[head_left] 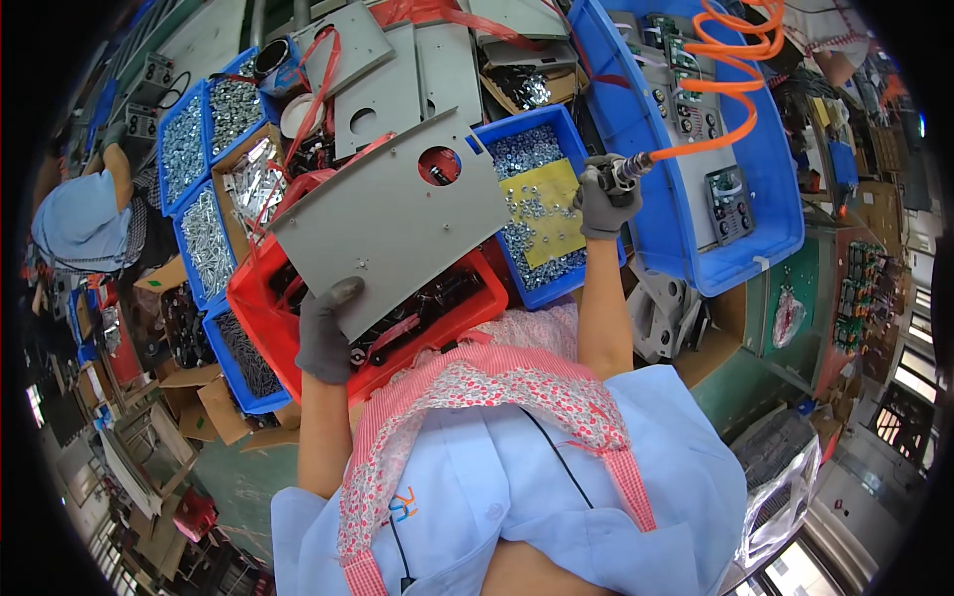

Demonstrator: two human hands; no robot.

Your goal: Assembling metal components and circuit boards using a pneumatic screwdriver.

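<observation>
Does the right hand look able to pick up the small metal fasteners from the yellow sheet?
Probably not easily: the right hand is close beside the yellow sheet and nothing visible blocks the way to the small metal fasteners, but it is holding a pneumatic tool.

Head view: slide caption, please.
Left hand holds a grey panel over a red bin; right hand grips a tool on orange hose.

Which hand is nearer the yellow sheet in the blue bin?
Right. The right hand, gripping a metal tool, is just right of the yellow sheet; the left hand is farther off, lower left, at the grey panel's near corner.
</observation>
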